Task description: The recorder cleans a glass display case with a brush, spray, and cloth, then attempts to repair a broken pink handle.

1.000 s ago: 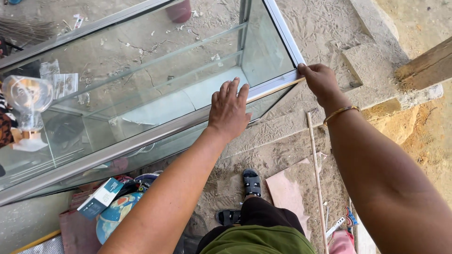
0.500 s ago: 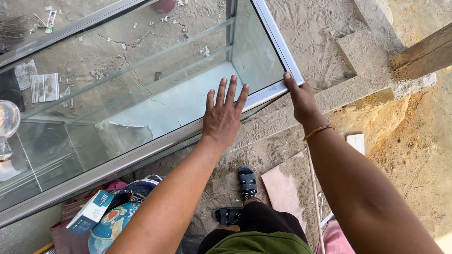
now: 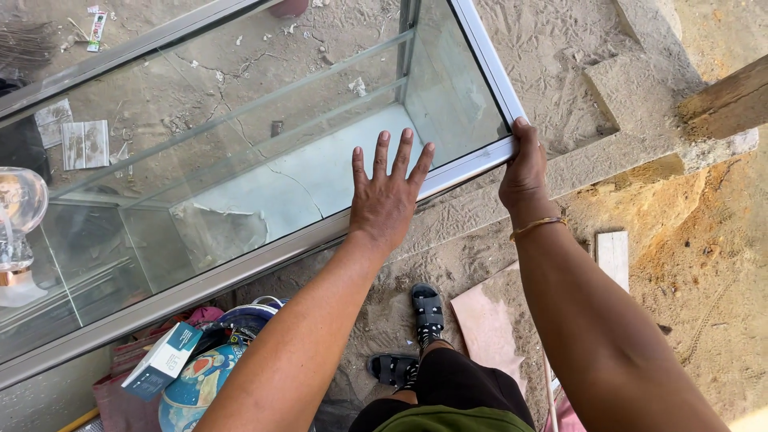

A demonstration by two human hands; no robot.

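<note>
The left hand (image 3: 386, 200) lies flat, fingers spread, on the glass display case (image 3: 240, 152) (gripping nothing). The right hand (image 3: 524, 172) clasps the case's near right corner of aluminium frame (image 3: 480, 48).

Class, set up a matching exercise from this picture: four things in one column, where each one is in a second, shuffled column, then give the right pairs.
Things:
1. left hand
2. right hand
3. globe
4. wooden beam

Places:
A. under the near edge of the glass cabinet, beside a small box
B. gripping the cabinet's near right corner
C. flat on the glass top, fingers spread
D. at the right edge, over the sandy ground

Pairs: 1-C, 2-B, 3-A, 4-D
</note>
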